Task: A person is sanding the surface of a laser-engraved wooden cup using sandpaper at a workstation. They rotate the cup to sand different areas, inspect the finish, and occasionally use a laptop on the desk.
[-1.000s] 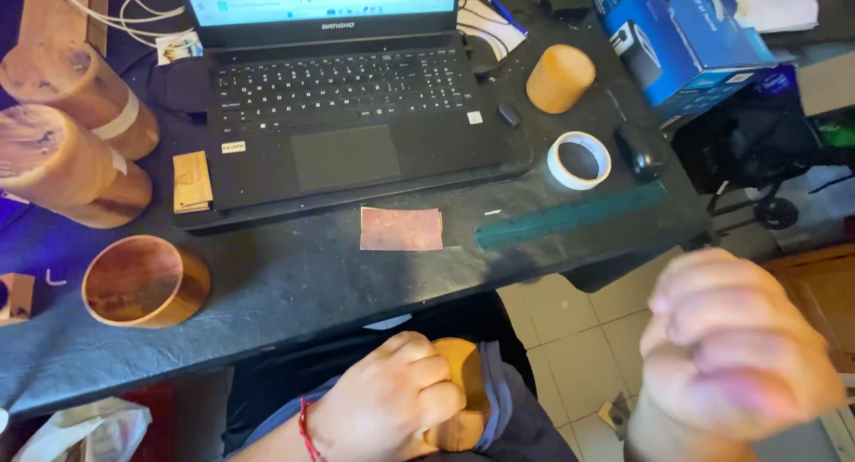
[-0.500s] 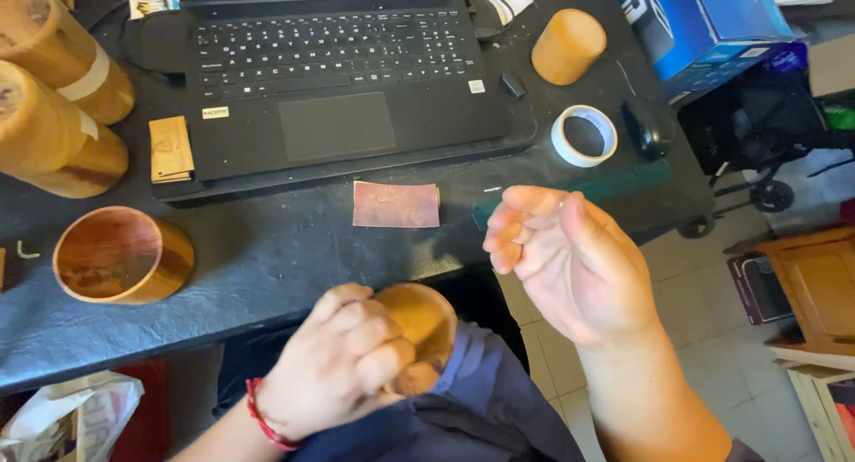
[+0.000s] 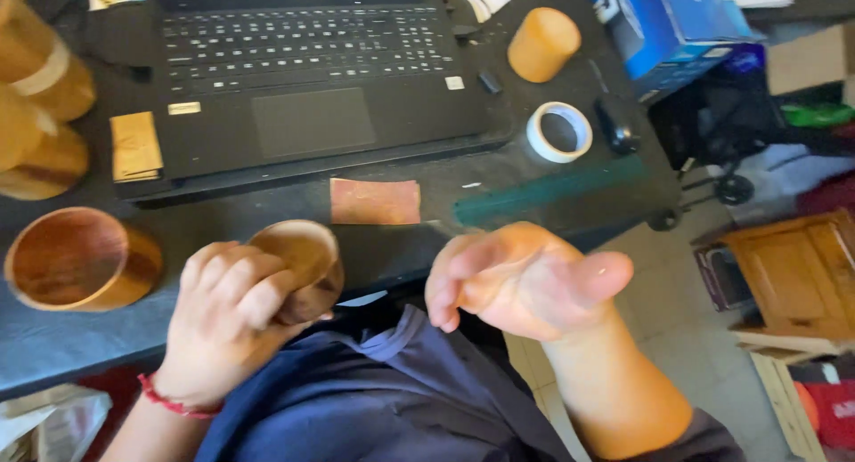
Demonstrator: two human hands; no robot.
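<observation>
Single head-worn view, steeply downward, close over lap and dark desk [image 3: 223,226] edge.

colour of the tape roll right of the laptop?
White: the tape roll is a white ring lying flat on the dark desk. The head view shows it.

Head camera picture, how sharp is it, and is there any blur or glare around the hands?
Head view: the right hand is soft with motion blur, fingers smeared; the left hand, gripping a small wooden cup, is a bit crisper; the laptop keys and tape roll read fairly sharp; light is even and warm, with mild sheen on the dark desk, no harsh glare.
</observation>
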